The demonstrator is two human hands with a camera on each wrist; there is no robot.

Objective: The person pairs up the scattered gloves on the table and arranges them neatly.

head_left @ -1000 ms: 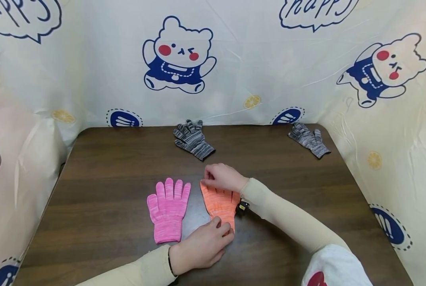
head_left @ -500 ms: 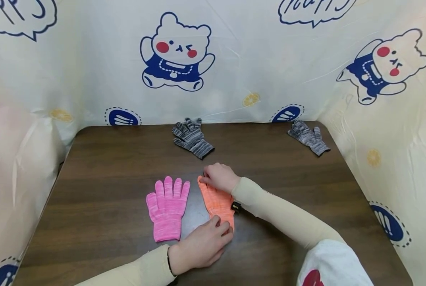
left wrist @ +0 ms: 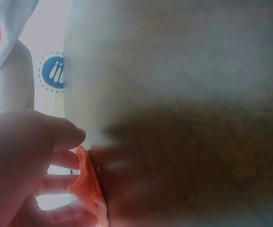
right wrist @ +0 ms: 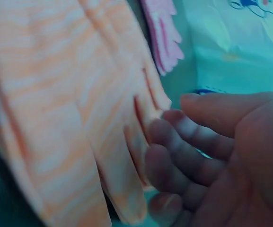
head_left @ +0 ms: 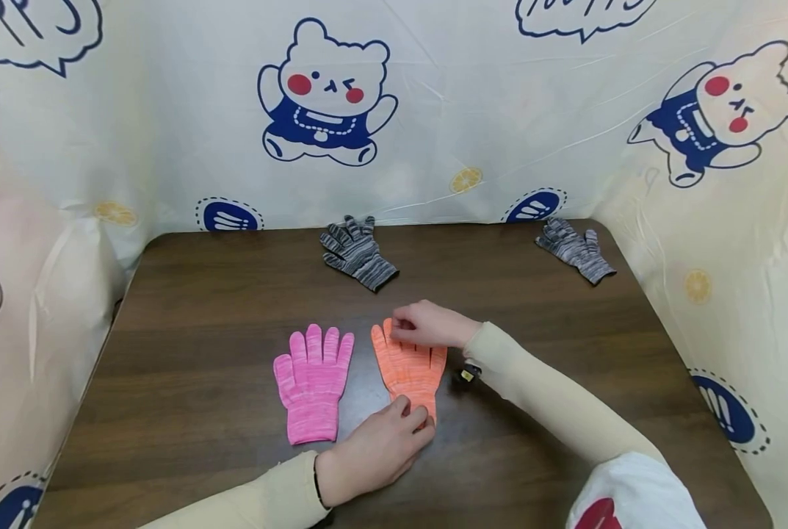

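A knitted orange glove (head_left: 410, 371) lies on the table, cuff toward the person and fingers pointing away. At its cuff my left hand (head_left: 374, 455) pinches the near edge; in the left wrist view the thumb (left wrist: 67, 135) sits at the corner of the orange cuff (left wrist: 90, 189). My right hand (head_left: 433, 325) is over the far end, curled fingers and thumb at a glove fingertip. The right wrist view has the thumb and index finger close round that tip, and the striped orange fabric (right wrist: 56, 94) fills its left side. Part of the glove's finger end is hidden under the right hand.
A pink glove (head_left: 312, 386) lies flat just left of the orange one. Two grey striped gloves rest at the back: one near the middle (head_left: 359, 253), another at the right corner (head_left: 575, 250). A printed curtain (head_left: 466, 110) surrounds the brown table (head_left: 189, 353).
My right hand has shifted a little to the right along the glove's fingers, and two orange glove fingers now show spread apart on the left. The left hand stays at the cuff.
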